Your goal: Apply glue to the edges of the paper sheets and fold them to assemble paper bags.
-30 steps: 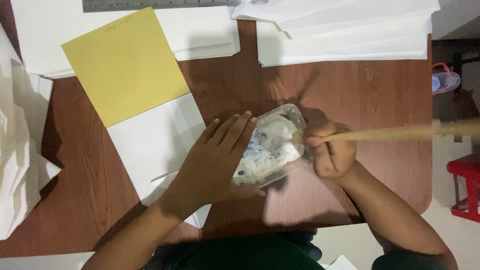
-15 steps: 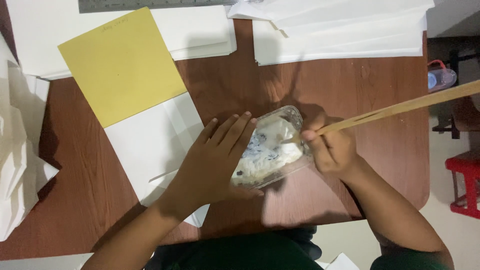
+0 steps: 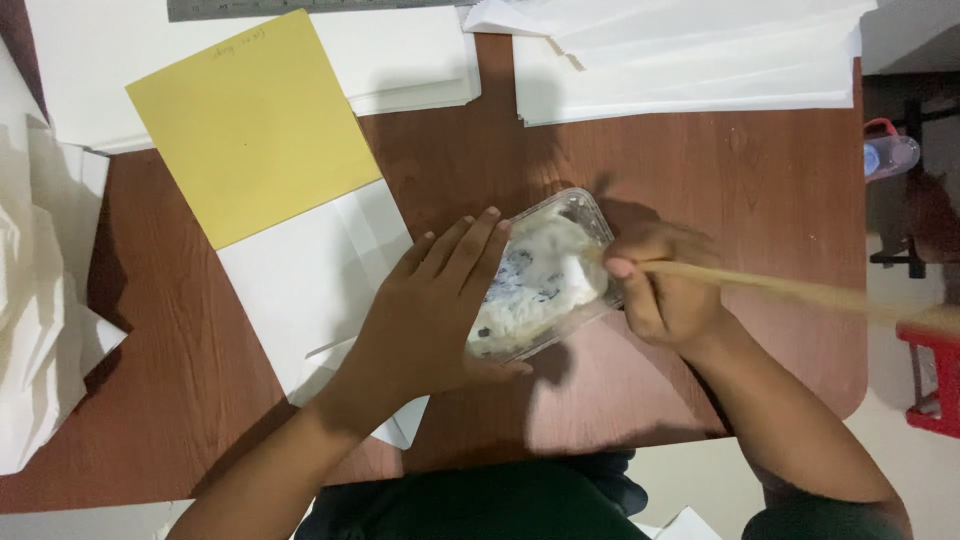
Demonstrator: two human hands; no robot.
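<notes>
Seen from above, a brown wooden table [image 3: 700,180] carries paper and a tub of paste. At the table's left edge lies a crumpled heap of white paper [image 3: 35,330]. Toward the far left corner a flat yellow square sheet [image 3: 255,125] rests on white sheets, with faint handwriting near its top edge, too small to make out; a grey metal ruler [image 3: 300,8] runs along the far edge behind it. Just below the yellow sheet lies a folded white sheet [image 3: 310,290], creased and partly tucked under the person's left arm. The left hand [image 3: 430,310] lies flat, fingers spread narrowly, over the left side of a clear plastic tub [image 3: 545,275] near the middle of the table, steadying it. The tub is a rounded rectangle, open, filled with white paste flecked with dark specks. The right hand [image 3: 665,290] is closed around a long pale wooden stick [image 3: 800,292], whose tip sits in the paste at the tub's right end; the stick is blurred. Judging by this, paste is being stirred or loaded, and none shows on the sheets. Along the far right edge lies a stack of white paper [image 3: 690,60]. Past the table's right edge a small bottle [image 3: 890,155] and a red stool [image 3: 935,380] stand on the floor.
</notes>
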